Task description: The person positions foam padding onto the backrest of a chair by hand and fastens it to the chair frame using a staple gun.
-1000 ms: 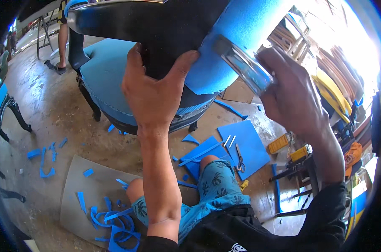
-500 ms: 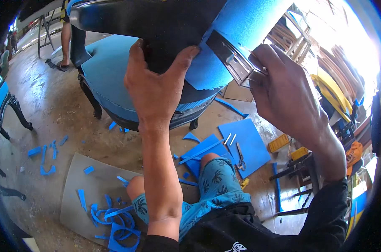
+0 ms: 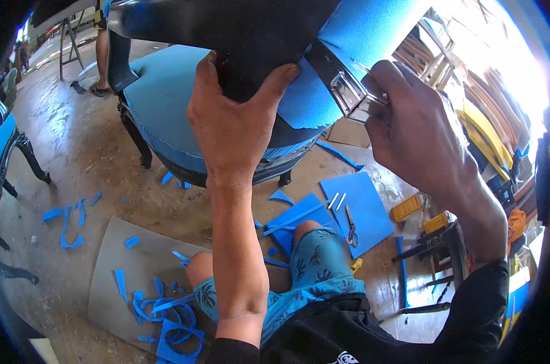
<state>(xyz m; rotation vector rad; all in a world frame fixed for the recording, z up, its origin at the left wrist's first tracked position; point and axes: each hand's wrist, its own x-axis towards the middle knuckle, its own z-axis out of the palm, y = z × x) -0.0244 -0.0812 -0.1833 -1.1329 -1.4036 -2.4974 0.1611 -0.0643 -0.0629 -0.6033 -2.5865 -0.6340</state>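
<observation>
My left hand (image 3: 238, 115) presses flat against a dark chair frame (image 3: 226, 24) held up close in front of me, thumb spread toward a sheet of blue fabric (image 3: 360, 36) that drapes over the frame. My right hand (image 3: 414, 133) grips a metal staple gun (image 3: 345, 82), its nose set against the edge of the blue fabric. The fabric's lower edge hangs loose between both hands.
A chair with a blue upholstered seat (image 3: 160, 103) stands behind on the concrete floor. Blue fabric pieces (image 3: 354, 206), scissors (image 3: 351, 224) and offcuts (image 3: 166, 309) lie around my knees. A person's legs (image 3: 102, 48) stand at the far left. Stacked wood (image 3: 451, 60) fills the right.
My right hand has brought the staple gun down and left along the fabric edge, closer to my left hand. My left hand keeps its hold on the frame.
</observation>
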